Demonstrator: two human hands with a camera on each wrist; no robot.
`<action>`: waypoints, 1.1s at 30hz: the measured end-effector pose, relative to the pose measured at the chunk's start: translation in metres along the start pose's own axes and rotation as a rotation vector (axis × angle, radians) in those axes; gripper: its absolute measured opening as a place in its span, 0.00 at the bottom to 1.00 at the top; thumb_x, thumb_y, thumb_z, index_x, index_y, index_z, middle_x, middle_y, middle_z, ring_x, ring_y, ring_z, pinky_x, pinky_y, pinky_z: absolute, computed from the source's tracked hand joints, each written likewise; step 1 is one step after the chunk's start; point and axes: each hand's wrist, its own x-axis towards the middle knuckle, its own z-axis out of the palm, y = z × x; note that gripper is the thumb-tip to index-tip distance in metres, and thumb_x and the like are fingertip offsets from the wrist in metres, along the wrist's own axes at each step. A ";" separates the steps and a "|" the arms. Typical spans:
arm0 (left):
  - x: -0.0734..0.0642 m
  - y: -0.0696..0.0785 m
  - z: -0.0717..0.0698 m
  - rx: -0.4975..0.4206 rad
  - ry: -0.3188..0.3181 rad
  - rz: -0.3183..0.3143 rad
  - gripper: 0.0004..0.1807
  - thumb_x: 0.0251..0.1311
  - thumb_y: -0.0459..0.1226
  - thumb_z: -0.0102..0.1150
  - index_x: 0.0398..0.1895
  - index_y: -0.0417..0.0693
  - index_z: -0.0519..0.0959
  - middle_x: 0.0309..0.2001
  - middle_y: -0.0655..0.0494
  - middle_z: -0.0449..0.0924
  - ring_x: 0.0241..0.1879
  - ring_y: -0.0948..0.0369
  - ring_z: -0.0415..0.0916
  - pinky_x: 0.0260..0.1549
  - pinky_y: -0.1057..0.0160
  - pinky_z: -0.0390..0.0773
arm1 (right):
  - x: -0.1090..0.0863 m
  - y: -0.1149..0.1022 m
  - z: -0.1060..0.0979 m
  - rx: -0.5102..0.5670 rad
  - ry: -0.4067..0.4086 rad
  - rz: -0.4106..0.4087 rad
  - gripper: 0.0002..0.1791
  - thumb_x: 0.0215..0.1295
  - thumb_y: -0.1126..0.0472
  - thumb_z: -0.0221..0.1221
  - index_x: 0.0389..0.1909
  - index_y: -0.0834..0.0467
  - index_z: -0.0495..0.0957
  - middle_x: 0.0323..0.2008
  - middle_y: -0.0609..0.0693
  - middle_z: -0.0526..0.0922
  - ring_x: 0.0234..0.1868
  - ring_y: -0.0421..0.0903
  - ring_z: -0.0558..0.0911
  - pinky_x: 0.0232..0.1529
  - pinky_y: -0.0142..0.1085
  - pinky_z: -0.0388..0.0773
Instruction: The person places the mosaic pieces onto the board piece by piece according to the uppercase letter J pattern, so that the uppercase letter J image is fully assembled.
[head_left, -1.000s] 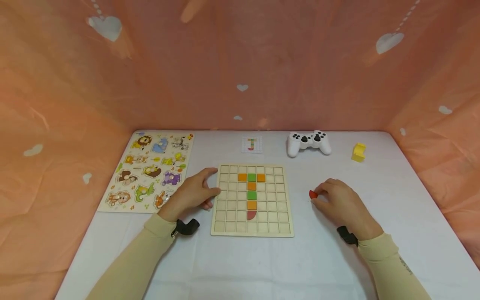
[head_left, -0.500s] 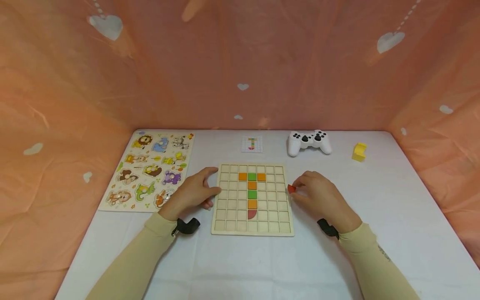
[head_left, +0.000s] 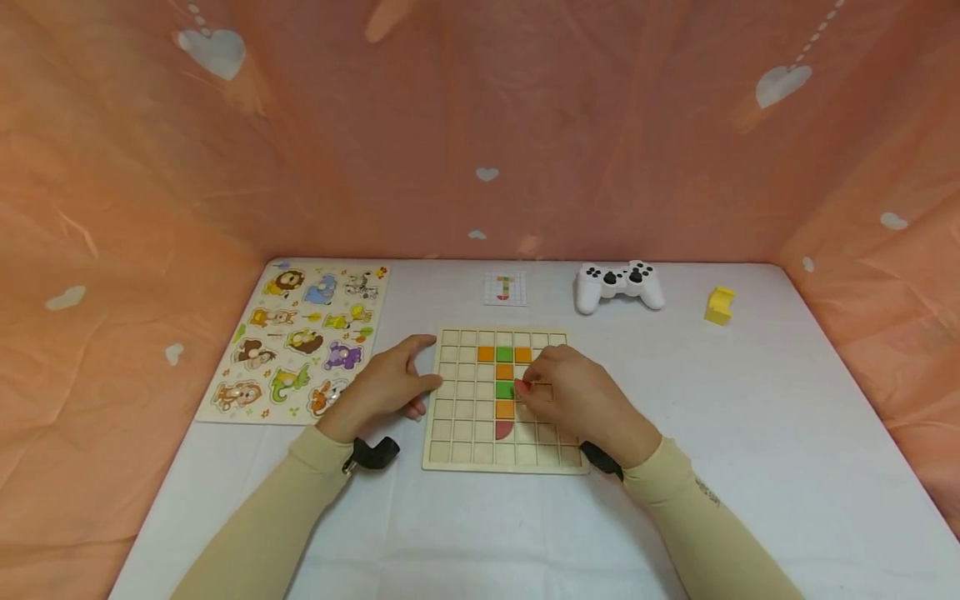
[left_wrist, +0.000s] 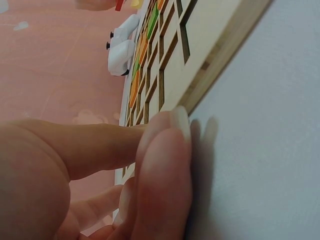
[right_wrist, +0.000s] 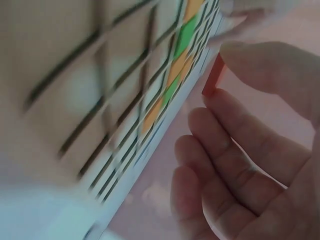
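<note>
A wooden grid board (head_left: 457, 454) lies in the middle of the table. Set in its cells are orange and green square tiles in a T-like shape, with a rounded red tile (head_left: 503, 430) at the foot of the column. My right hand (head_left: 581, 400) is over the board's right half and pinches a red tile (right_wrist: 214, 75) between thumb and index finger, above the cells. At the board's left edge, my left hand (head_left: 384, 385) rests with thumb and index finger spread; the left wrist view shows its thumb (left_wrist: 162, 175) touching the board's side.
A small pattern card (head_left: 505, 289) lies behind the board. To its right are a white game controller (head_left: 619, 286) and a yellow block (head_left: 719, 306). An animal puzzle board (head_left: 292, 342) lies at the left, partly under the left hand. Pink cloth walls (head_left: 480, 125) surround the table.
My right hand has moved left with the red tile, from the table right of the board to over its grid. The left hand has stayed at the board's edge.
</note>
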 end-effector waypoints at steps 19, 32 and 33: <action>-0.001 -0.001 -0.001 0.007 -0.001 -0.002 0.41 0.73 0.42 0.69 0.85 0.59 0.62 0.31 0.49 0.81 0.23 0.58 0.86 0.28 0.60 0.88 | 0.000 -0.040 0.029 0.017 -0.079 -0.128 0.09 0.71 0.53 0.70 0.31 0.49 0.87 0.30 0.40 0.77 0.34 0.38 0.73 0.32 0.29 0.72; 0.000 0.000 -0.002 0.036 0.000 0.004 0.41 0.73 0.42 0.68 0.85 0.58 0.61 0.30 0.49 0.81 0.22 0.58 0.86 0.28 0.60 0.87 | 0.000 -0.041 0.034 0.014 -0.077 -0.157 0.08 0.69 0.55 0.72 0.30 0.51 0.89 0.27 0.43 0.77 0.32 0.37 0.72 0.30 0.26 0.70; 0.000 0.000 -0.002 0.033 -0.002 0.003 0.41 0.73 0.42 0.68 0.85 0.58 0.61 0.31 0.49 0.81 0.22 0.58 0.86 0.28 0.60 0.87 | -0.001 -0.041 0.034 0.015 -0.079 -0.155 0.07 0.69 0.56 0.72 0.30 0.51 0.89 0.27 0.43 0.77 0.32 0.37 0.71 0.30 0.26 0.70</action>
